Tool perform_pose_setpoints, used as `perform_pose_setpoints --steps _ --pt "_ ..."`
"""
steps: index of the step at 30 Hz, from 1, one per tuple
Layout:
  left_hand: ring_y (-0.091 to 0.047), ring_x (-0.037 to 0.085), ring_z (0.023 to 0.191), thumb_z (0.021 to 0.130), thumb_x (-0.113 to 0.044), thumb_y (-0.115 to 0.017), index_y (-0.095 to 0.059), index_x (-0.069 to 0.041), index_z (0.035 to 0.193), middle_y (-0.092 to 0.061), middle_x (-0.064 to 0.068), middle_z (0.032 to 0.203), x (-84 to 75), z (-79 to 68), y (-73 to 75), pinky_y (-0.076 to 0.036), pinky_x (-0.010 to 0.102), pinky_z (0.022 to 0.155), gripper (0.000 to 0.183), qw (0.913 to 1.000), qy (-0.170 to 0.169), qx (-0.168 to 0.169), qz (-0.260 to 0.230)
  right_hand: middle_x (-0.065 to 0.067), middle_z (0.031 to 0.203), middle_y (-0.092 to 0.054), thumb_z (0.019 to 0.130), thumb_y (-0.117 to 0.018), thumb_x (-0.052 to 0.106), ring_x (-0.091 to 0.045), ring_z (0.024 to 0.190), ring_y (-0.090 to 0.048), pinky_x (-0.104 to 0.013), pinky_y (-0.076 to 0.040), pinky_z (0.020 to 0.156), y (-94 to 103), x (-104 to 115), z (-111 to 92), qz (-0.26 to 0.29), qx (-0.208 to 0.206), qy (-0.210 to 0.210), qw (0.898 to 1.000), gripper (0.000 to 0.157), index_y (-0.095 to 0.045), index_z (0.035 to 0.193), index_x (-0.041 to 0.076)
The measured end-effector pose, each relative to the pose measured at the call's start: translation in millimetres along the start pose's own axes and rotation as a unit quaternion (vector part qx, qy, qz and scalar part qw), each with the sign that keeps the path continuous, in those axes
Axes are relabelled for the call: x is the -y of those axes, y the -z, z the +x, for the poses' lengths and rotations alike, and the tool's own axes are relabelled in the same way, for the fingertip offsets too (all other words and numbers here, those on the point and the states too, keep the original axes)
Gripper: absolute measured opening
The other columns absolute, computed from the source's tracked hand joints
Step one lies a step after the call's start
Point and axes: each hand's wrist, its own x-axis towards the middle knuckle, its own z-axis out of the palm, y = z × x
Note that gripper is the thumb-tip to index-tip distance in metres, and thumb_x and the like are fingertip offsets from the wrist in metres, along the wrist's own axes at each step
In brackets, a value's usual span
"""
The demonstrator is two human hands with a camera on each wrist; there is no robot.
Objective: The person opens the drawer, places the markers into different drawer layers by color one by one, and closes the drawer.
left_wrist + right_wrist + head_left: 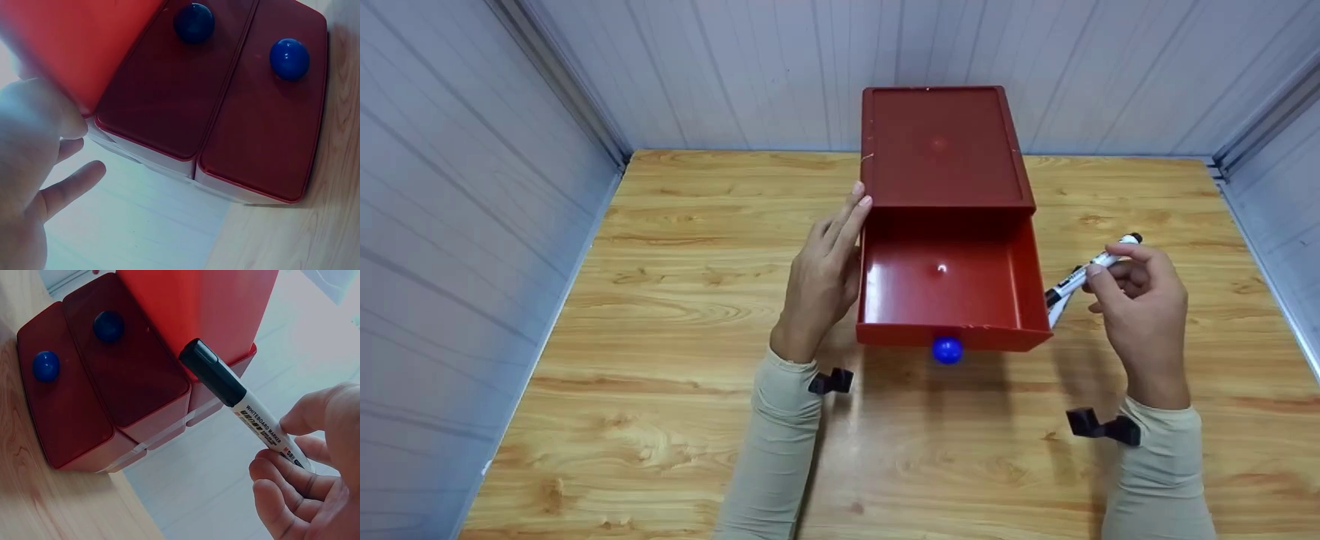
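A red drawer unit has its top drawer pulled out toward me, with a blue ball knob on the front. My left hand rests along the left side of the unit and drawer, fingers extended. To the right of the drawer, my right hand pinches a whiteboard marker between thumb and fingers. The marker is white, with its black cap pointing toward the drawer's side. Beneath it in the head view shows part of another slim white object, mostly hidden.
Below the open drawer are two more dark red drawer fronts, a middle one and a bottom one, with blue knobs. The unit stands on a wood-grain table. Pale panel walls enclose the back and sides.
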Motion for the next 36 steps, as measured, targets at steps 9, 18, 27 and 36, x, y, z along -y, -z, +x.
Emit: perform_pose_setpoints --steps 9,18,27,36 --pt "-0.049 0.030 0.124 0.093 0.012 -0.051 -0.045 -0.009 0.151 -0.037 0.006 0.159 0.4 -0.8 0.8 -0.048 0.034 0.095 0.062 0.9998 -0.017 0.002 0.008 -0.015 0.091 -0.066 0.091 -0.068 -0.001 -0.018 0.070 -0.066 -0.020 -0.053 0.054 -2.7 6 -2 0.057 -0.013 0.008 0.998 0.028 -0.066 0.118 0.004" --pt "-0.055 0.025 0.118 0.099 0.003 -0.046 -0.042 -0.012 0.154 -0.036 -0.001 0.160 -1.8 0.1 3.6 -0.046 0.033 0.098 0.056 0.9999 -0.012 0.011 0.000 -0.018 0.092 -0.065 0.091 -0.068 -0.001 -0.022 0.070 -0.066 -0.021 -0.053 0.053 -4.0 7 -2 0.082 -0.016 0.006 0.996 0.029 -0.064 0.119 0.000" --pt "-0.058 0.025 0.110 0.089 0.015 -0.041 -0.043 -0.013 0.153 -0.038 -0.001 0.159 -4.1 2.5 -2.0 -0.048 0.033 0.089 0.070 0.9999 0.002 0.010 -0.012 -0.020 0.087 -0.064 0.090 -0.068 -0.004 -0.024 0.066 -0.066 -0.023 -0.052 0.051 0.4 11 4 0.179 -0.039 -0.007 0.983 0.029 -0.063 0.119 -0.004" --pt "-0.059 0.023 0.109 0.094 0.009 -0.050 -0.043 -0.013 0.153 -0.038 0.000 0.159 -2.5 4.0 -3.7 -0.048 0.032 0.090 0.063 0.9998 0.003 0.012 -0.017 -0.021 0.088 -0.062 0.090 -0.065 -0.008 -0.025 0.063 -0.065 -0.025 -0.052 0.049 -1.2 20 8 0.260 -0.076 -0.024 0.962 0.029 -0.060 0.118 -0.004"
